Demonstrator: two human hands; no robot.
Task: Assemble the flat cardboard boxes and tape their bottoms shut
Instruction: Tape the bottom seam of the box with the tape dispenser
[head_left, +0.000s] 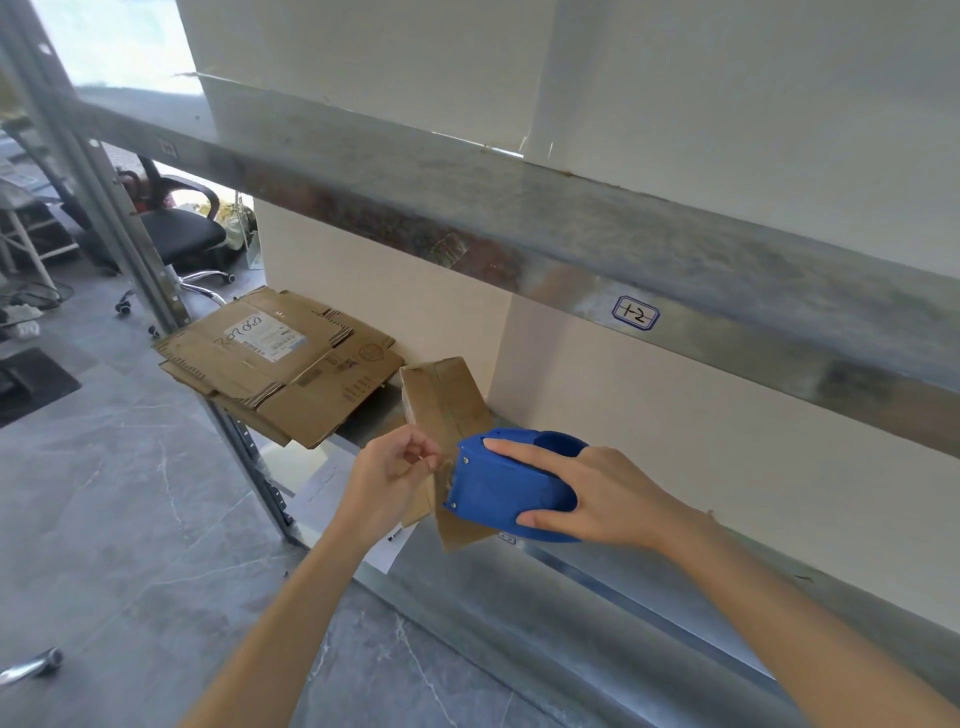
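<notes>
A small assembled cardboard box (441, 400) lies tilted on the metal shelf (519, 587), clear tape along its seam. My right hand (597, 493) grips a blue tape dispenser (498, 488) with the index finger laid along its top, held at the box's near end. My left hand (389, 478) has its fingers curled and pinches something thin right beside the dispenser's mouth; whether it is the tape end or the flap's edge I cannot tell. A stack of flat cardboard boxes (280, 358) lies at the shelf's left end, the top one bearing a white label.
An upper shelf beam (571, 228) with a blue "1-2" tag (635, 313) crosses overhead. A white paper (384, 551) lies under the box. An upright rack post (156, 291), an office chair (176, 228) and a grey tiled floor (130, 493) are to the left.
</notes>
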